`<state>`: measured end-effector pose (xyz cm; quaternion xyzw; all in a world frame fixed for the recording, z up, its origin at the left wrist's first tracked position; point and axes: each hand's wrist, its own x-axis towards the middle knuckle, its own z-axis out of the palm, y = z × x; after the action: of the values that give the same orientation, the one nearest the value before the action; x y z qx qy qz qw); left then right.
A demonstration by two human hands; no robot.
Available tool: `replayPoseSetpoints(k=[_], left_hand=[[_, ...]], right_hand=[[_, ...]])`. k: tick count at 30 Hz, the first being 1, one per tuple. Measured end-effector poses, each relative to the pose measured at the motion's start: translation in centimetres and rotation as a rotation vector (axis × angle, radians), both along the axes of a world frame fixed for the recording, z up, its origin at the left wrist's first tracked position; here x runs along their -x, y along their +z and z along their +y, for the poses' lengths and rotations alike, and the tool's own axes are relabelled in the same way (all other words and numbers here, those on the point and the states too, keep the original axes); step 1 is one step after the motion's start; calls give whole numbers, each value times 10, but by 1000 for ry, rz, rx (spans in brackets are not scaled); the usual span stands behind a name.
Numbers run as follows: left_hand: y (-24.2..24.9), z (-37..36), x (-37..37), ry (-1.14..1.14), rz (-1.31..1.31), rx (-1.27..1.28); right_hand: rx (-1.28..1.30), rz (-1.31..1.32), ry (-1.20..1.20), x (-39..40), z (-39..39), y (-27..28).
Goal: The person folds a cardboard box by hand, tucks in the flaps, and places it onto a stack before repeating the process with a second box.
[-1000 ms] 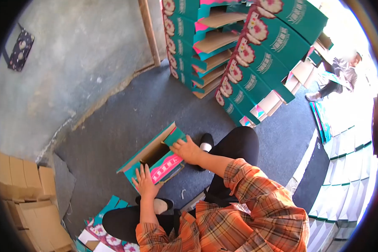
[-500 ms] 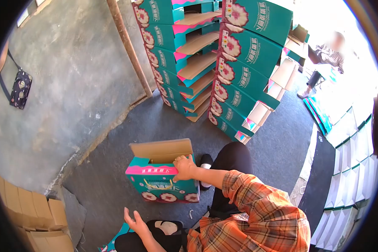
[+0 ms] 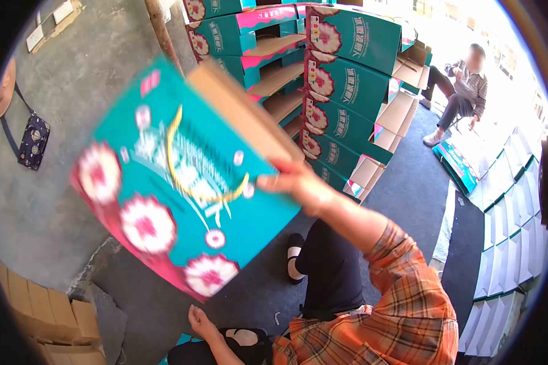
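A teal box (image 3: 189,182) with pink-and-white flower prints and a yellow rope handle is lifted in front of me, tilted and slightly blurred. My right hand (image 3: 298,185) grips its right edge, with the thumb on the printed face and the fingers behind. The brown inside of an open flap (image 3: 243,109) shows along the box's upper right side. Low in the view, below the box, my left hand (image 3: 202,322) is apart from it near my left knee. Its fingers look curled, and whether anything is in them is too small to tell.
Tall stacks of teal boxes (image 3: 353,85) stand ahead. A seated person (image 3: 466,88) is at the back right, near flat teal pieces (image 3: 456,167). White folded cartons (image 3: 511,255) line the right side, brown cartons (image 3: 42,304) the lower left. A bag (image 3: 35,141) hangs on the wall.
The box has risen off the floor toward me and tilted, held in my right hand. My left hand has lowered slightly, its fingers more curled. The seated person's arm is raised.
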<state>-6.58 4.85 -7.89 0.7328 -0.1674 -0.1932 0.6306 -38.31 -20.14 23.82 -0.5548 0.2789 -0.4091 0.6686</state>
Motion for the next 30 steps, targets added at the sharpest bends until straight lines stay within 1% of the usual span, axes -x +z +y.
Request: replayPoseSetpoints(k=[1, 2, 3, 4, 5, 6, 7, 8, 9, 11, 12, 13, 14, 16, 17, 19, 20, 22, 23, 24, 26, 30], left_hand=[[-2, -1, -1, -33, 22, -35], [-3, -1, -2, -66, 44, -70], [-5, -2, -1, -68, 46, -66], [-6, -3, 0, -73, 33, -73], [-8, -5, 1, -79, 19, -81], [-6, -6, 3, -83, 21, -78], [-1, -7, 6, -93, 41, -95], [2, -8, 9, -102, 62, -113], [-2, -9, 9, -103, 66, -109], [-13, -9, 7, -133, 59, -161], [-13, -8, 8, -129, 63, -161], [-9, -8, 12, -124, 85, -183], [-5, -9, 15, -122, 107, -205], [-15, -10, 9, -141, 97, -243], [-22, -11, 6, -162, 84, -286], [-19, -12, 8, -158, 100, -313], [-19, -14, 11, -157, 118, -343], [-24, -14, 11, -172, 120, -365], [-24, -15, 13, -187, 118, -392], [-24, -16, 14, -185, 120, -390], [-18, -18, 18, -184, 121, -474], [-26, -15, 16, -204, 112, -505]], right_hand=[[32, -85, -42, 7, 1, 26], [85, -91, -84, 17, 0, 54], [176, -116, -130, 24, 2, 82], [280, -200, -202, 28, -2, 104], [351, -224, -237, 37, -3, 126], [428, -169, -316, 47, -2, 150], [439, -214, -421, 52, -7, 172], [490, -248, -463, 88, -53, 184], [423, -399, -429, 79, -29, 214], [506, -413, -355, 124, -70, 258], [481, -433, -341, 133, -71, 275], [492, -392, -468, 142, -71, 288], [407, -407, -425, 169, -91, 305], [380, -60, -828, 178, -69, 315], [386, -61, -824, 183, -73, 320], [278, -100, -1017, 196, -88, 331], [283, -99, -1017, 205, -93, 333], [191, -149, -1068, 219, -106, 331], [268, -78, -1056, 223, -106, 322], [270, -78, -1054, 228, -114, 319], [75, -96, -1229, 239, -136, 316], [81, -183, -1274, 246, -156, 303]])
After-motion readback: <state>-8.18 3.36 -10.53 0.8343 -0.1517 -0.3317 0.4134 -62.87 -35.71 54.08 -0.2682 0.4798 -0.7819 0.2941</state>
